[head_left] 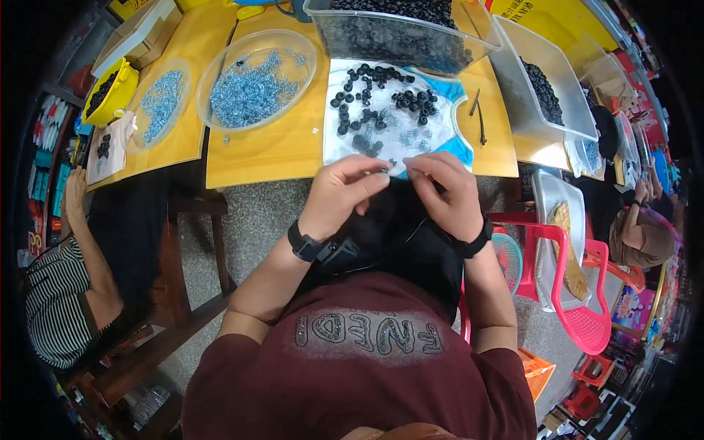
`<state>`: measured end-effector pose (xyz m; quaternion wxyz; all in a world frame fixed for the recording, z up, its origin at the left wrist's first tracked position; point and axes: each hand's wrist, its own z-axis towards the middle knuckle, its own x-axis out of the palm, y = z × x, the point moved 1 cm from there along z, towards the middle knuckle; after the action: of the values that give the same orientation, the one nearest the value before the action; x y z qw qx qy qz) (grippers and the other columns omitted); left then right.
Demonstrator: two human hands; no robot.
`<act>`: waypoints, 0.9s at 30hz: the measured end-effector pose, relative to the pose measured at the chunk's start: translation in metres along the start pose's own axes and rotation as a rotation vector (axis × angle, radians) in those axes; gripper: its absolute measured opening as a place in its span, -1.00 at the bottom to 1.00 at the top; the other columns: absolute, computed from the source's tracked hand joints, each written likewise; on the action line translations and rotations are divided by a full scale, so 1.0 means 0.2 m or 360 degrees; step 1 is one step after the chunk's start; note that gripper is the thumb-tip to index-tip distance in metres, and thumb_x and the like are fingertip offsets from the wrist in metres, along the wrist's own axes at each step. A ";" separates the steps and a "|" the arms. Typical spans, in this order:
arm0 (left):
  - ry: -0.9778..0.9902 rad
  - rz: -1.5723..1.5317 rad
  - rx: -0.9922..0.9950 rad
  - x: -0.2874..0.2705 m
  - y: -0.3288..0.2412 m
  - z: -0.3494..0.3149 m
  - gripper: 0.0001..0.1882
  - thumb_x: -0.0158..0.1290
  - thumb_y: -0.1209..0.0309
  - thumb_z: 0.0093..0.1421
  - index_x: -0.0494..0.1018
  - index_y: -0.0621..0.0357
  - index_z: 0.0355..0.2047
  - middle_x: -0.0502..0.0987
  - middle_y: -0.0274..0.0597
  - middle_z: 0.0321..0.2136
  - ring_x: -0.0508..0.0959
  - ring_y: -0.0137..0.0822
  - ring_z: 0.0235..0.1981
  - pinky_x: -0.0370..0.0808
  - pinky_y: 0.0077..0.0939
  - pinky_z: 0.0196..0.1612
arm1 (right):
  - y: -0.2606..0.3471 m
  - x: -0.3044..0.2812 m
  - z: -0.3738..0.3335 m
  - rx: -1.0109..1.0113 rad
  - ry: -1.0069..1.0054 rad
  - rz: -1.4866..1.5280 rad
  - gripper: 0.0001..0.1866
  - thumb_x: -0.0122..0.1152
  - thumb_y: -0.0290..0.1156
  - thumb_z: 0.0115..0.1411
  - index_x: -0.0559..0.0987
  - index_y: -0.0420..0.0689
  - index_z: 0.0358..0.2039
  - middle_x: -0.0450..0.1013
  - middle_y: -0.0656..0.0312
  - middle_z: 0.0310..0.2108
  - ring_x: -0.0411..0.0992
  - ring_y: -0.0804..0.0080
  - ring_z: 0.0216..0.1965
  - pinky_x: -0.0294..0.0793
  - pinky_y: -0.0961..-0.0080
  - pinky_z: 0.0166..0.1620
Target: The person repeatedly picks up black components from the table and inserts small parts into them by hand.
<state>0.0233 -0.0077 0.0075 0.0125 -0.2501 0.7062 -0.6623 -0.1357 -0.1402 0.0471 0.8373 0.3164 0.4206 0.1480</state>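
My left hand (343, 192) and my right hand (449, 192) meet at the near edge of the yellow table (279, 143). Their fingertips pinch together on a tiny dark bead (386, 170), too small to make out clearly. Just beyond them lies a white and blue cloth (455, 147) strewn with black ring-shaped beads (381, 95) and small pale blue beads (407, 136). Both wrists wear black bands.
A round clear dish of blue beads (253, 88) sits left of the cloth; clear bins of black beads (396, 33) (543, 88) stand behind and right. A person in a striped top (59, 293) sits at left, another person (642, 235) at right. A pink plastic chair (579, 293) stands beside me.
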 end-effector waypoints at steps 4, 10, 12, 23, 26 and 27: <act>-0.0140 0.0075 0.0234 -0.06 0.02 0.03 -0.78 0.18 0.51 0.24 0.60 0.25 -0.11 0.52 -0.34 -0.33 0.42 -0.60 -0.59 0.31 -0.74 -0.58 | -0.08 0.10 0.04 0.0151 -0.0033 -0.0274 -0.88 0.32 -0.49 0.09 0.66 -0.15 -0.31 0.53 0.11 -0.37 0.49 0.10 -0.27 0.49 0.27 -0.18; -0.0162 0.0278 0.0336 -0.03 0.00 0.02 -0.76 0.21 0.53 0.20 0.61 0.23 -0.10 0.52 -0.30 -0.27 0.41 -0.61 -0.59 0.33 -0.76 -0.56 | -0.11 0.14 0.05 0.0131 0.0111 -0.0497 -0.87 0.30 -0.43 0.10 0.64 -0.15 -0.32 0.50 0.08 -0.40 0.48 0.06 -0.27 0.48 0.23 -0.17; -0.0170 0.0325 0.0391 -0.03 0.01 0.02 -0.74 0.22 0.53 0.19 0.61 0.22 -0.09 0.52 -0.31 -0.28 0.41 -0.61 -0.58 0.33 -0.76 -0.56 | -0.10 0.13 0.06 0.0159 0.0131 -0.0496 -0.86 0.31 -0.46 0.12 0.63 -0.18 -0.29 0.53 0.09 -0.38 0.52 0.16 -0.30 0.52 0.33 -0.20; -0.0207 0.1056 0.0844 0.03 -0.02 -0.02 -0.70 0.30 0.50 0.08 0.62 0.19 -0.13 0.63 -0.11 -0.26 0.64 -0.26 -0.26 0.55 -0.50 -0.17 | 0.06 0.05 0.01 0.0577 -0.0011 0.0652 -0.84 0.32 -0.58 0.16 0.65 -0.23 -0.22 0.58 0.25 -0.34 0.53 0.59 -0.33 0.53 0.64 -0.22; -0.0199 0.1117 0.0945 0.03 -0.03 -0.03 -0.70 0.31 0.50 0.07 0.63 0.18 -0.14 0.64 -0.10 -0.25 0.65 -0.24 -0.25 0.56 -0.48 -0.19 | 0.07 0.04 -0.01 0.0517 -0.0040 0.0584 -0.85 0.32 -0.59 0.15 0.66 -0.22 -0.23 0.58 0.23 -0.34 0.54 0.58 -0.33 0.53 0.64 -0.22; -0.0199 0.1117 0.0946 0.04 -0.04 -0.03 -0.70 0.31 0.50 0.07 0.63 0.18 -0.14 0.64 -0.10 -0.25 0.65 -0.24 -0.25 0.56 -0.48 -0.19 | 0.07 0.04 -0.02 0.0532 -0.0060 0.0591 -0.86 0.32 -0.58 0.15 0.66 -0.22 -0.24 0.58 0.23 -0.34 0.54 0.59 -0.33 0.53 0.64 -0.22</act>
<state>0.0174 -0.0050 0.0173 0.3497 -0.0210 0.5256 -0.7753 -0.1329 -0.1229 0.0499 0.7395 0.5250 0.3582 0.2218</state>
